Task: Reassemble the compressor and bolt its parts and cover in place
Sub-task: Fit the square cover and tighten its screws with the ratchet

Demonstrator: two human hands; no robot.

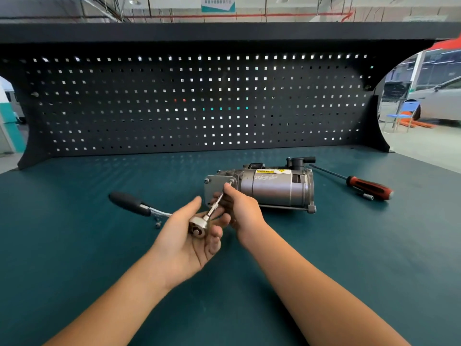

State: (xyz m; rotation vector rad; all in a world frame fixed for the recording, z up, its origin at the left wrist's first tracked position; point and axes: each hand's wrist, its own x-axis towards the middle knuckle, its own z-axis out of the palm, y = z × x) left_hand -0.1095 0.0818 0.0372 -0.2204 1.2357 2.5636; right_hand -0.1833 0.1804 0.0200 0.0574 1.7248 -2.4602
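A grey metal compressor [274, 189] lies on its side on the green bench, its flat end cover [214, 188] facing me with bolts at its corners. A ratchet wrench [198, 227] with a black handle [127, 202] carries a thin extension bar [217, 202] whose tip sits on the cover's upper right bolt [230, 182]. My left hand [189, 238] cradles the ratchet head from below, fingers loosely curled. My right hand [240, 207] pinches the extension bar near the bolt.
A red and black screwdriver [359, 184] lies to the right of the compressor, with a small socket [368, 196] beside it. Small loose bolts [157, 222] rest under the ratchet handle. A black pegboard [194, 101] closes off the back of the bench.
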